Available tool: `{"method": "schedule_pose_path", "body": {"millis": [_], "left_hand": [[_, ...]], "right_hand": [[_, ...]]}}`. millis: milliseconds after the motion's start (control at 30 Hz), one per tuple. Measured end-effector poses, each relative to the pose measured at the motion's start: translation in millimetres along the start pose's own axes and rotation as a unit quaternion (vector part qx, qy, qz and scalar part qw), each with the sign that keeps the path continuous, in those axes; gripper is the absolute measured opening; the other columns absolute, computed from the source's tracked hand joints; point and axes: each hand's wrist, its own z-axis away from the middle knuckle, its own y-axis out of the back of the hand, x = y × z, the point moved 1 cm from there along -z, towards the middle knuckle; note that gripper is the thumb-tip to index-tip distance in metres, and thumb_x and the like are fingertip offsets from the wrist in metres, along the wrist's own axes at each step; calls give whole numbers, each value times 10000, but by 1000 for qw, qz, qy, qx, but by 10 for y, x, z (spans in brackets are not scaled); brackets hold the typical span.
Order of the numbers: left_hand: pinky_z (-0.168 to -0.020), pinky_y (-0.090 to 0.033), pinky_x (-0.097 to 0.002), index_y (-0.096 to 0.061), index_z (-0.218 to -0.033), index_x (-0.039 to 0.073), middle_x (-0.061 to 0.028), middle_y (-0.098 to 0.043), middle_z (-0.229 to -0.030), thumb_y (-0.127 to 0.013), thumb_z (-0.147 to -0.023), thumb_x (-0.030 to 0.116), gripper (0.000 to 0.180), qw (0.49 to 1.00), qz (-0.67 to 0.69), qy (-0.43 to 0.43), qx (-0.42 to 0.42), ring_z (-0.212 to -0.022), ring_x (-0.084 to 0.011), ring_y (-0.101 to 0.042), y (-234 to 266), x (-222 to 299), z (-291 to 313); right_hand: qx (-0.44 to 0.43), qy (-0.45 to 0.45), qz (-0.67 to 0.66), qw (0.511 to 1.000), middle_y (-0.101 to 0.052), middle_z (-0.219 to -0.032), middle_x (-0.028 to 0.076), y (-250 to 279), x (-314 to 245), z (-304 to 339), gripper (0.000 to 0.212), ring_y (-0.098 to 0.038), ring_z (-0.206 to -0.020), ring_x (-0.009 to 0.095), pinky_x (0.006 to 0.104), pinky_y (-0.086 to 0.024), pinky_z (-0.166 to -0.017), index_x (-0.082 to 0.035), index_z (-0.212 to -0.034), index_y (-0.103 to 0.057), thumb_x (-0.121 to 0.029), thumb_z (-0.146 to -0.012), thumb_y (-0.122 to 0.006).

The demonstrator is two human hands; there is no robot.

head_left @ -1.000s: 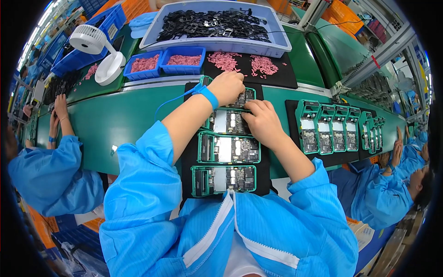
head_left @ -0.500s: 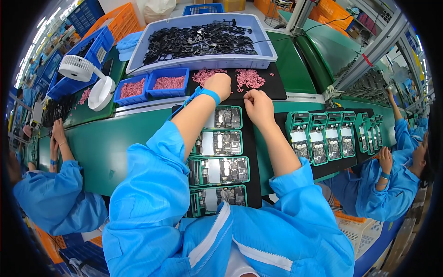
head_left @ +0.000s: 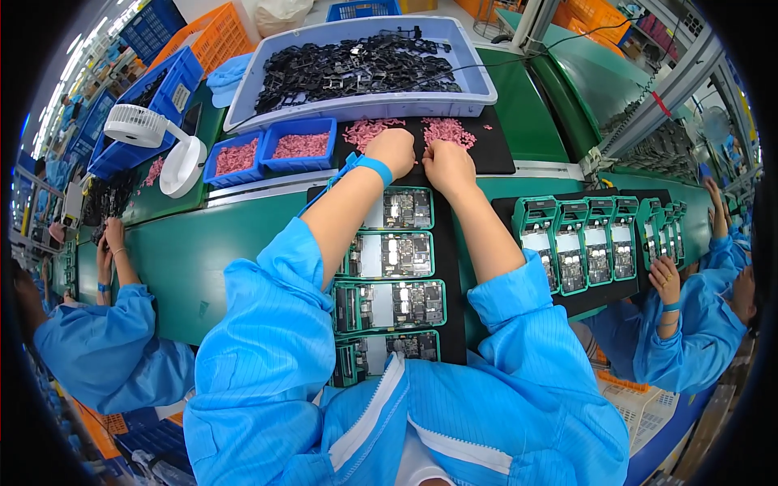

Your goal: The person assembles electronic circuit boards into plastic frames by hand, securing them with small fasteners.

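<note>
My left hand (head_left: 390,153), a blue strap on its wrist, is closed at the near edge of a pile of small pink pieces (head_left: 366,133). Close beside it, my right hand (head_left: 450,167) is closed with fingers pinched, in front of a second pile of pink pieces (head_left: 448,131). Both hands hide their own fingertips, so what they hold cannot be made out. Below my hands, several green holders (head_left: 438,304) with circuit boards (head_left: 408,253) stand in a column on a black mat (head_left: 455,324).
Two blue bins (head_left: 299,164) of pink pieces stand left of my hands. Behind is a large pale-blue tub (head_left: 365,108) of black parts, with a white fan (head_left: 134,125) at left. More boards in green holders (head_left: 573,247) lie right. Co-workers (head_left: 105,340) sit on both sides.
My right hand has moved up and in toward my left hand, near the pink piles. The whole view has shifted slightly. At right, a co-worker's hand has moved to the green holders.
</note>
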Motion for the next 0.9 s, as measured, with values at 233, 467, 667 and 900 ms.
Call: {"method": "schedule_pose_path", "body": {"millis": [233,467,667,900], "left_hand": [[-768,-528,-425,-724,-744,57,-197,-672,-802,-647,-696,133,118,1000,-11,-19,8,-801,-358,-656,27,-9,36],[-720,-521,-421,-707,-742,44,-185,-664,-744,-654,-688,144,125,997,14,-74,16,-743,-340,-654,277,-104,307],[-666,-514,-388,-671,-770,11,-164,-652,-756,-657,-748,99,92,974,118,-192,-33,-719,-323,-642,599,191,1054],[-701,-512,-398,-648,-756,36,-130,-634,-794,-633,-756,105,71,949,120,-265,-122,-785,-317,-625,448,519,1766]], "right_hand": [[-8,23,7,1000,-682,-869,163,-56,-32,5,80,-654,-854,335,447,-517,-761,-70,-796,-692,-139,-760,-676],[14,121,109,987,-656,-857,200,-130,-85,19,109,-644,-827,375,463,-519,-744,-21,-793,-635,-128,-774,-630],[12,66,69,995,-643,-965,212,68,-50,295,162,-643,-889,376,448,-520,-782,4,-945,-582,-103,-828,-548],[-10,74,0,997,-621,-901,210,364,233,1322,107,-610,-857,389,467,-491,-758,-6,-925,-557,-40,-824,-545]]}}
